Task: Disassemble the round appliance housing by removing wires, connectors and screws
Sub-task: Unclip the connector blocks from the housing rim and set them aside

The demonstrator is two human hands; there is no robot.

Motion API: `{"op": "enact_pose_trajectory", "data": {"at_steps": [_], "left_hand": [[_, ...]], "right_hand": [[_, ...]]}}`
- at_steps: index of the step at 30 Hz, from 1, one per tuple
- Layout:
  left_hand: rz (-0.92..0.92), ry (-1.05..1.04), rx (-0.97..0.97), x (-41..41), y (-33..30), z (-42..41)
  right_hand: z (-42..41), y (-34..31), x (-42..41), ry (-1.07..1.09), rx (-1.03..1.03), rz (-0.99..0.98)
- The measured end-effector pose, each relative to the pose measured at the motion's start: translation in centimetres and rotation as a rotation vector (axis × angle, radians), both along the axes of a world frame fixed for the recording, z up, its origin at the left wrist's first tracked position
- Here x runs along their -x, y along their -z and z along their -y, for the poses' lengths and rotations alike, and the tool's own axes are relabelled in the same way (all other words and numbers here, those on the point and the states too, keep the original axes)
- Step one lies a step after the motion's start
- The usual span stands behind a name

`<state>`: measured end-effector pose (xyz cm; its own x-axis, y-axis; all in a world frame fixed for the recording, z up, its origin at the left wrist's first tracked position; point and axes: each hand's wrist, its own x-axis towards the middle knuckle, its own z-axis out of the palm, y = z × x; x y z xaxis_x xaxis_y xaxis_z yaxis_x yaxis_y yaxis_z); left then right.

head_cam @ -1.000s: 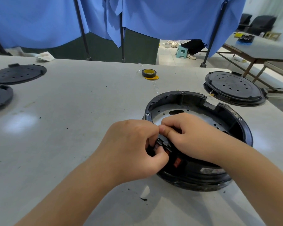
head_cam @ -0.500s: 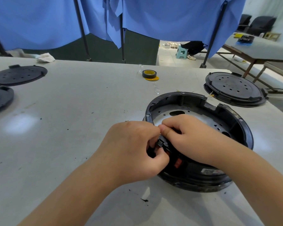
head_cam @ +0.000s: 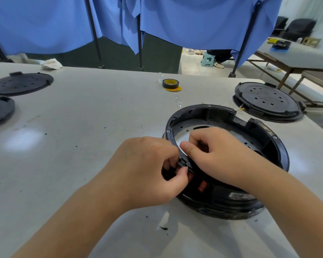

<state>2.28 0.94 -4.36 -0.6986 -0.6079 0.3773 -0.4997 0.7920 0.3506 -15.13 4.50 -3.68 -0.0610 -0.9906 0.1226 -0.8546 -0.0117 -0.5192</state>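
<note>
Grey worktop (head_cam: 82, 127) under blue drapes (head_cam: 194, 19), and both hands are busy at the near-left rim of the round black housing (head_cam: 265, 146). Left hand (head_cam: 147, 172): fingers curled, thumb and forefinger pinching a small black connector (head_cam: 182, 162) right at the rim. Right hand (head_cam: 218, 155) reaches over the rim from the other side, its fingers bent and tucked down inside the housing; whether they grasp anything there I cannot tell. Its thumb points toward the left hand's knuckles. Compared with half a second ago, the right hand has lifted and opened away a little, so a gap of pale inner floor now shows between the two hands, and the connector shows more clearly. Just below the left thumb, a red switch (head_cam: 202, 185) sits on the housing's outer wall. Beyond the fingers lies a roll of yellow-cored tape (head_cam: 169, 83); far right, a black perforated cover (head_cam: 267, 99); far left, two more black discs (head_cam: 21, 82).
</note>
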Motion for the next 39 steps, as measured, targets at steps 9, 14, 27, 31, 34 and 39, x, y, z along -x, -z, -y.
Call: {"op": "enact_pose_trajectory", "data": {"at_steps": [9, 14, 27, 31, 34, 39], "left_hand": [[-0.028, 0.035, 0.017, 0.25, 0.10, 0.06], [-0.077, 0.010, 0.040, 0.67, 0.30, -0.09], [-0.040, 0.010, 0.067, 0.45, 0.07, -0.17], [-0.035, 0.021, 0.059, 0.35, -0.01, -0.15], [-0.031, 0.024, 0.060, 0.36, -0.01, -0.21], [-0.031, 0.023, 0.053, 0.36, -0.01, -0.21]], "right_hand": [[0.14, 0.09, 0.31, -0.012, -0.037, 0.018], [0.14, -0.11, 0.26, -0.050, -0.046, 0.003], [0.39, -0.06, -0.20, -0.032, -0.098, -0.019], [0.30, -0.23, -0.35, -0.040, -0.249, 0.022], [0.10, -0.46, -0.40, -0.051, -0.329, 0.066], [0.27, -0.31, -0.41, -0.050, -0.340, 0.019]]}}
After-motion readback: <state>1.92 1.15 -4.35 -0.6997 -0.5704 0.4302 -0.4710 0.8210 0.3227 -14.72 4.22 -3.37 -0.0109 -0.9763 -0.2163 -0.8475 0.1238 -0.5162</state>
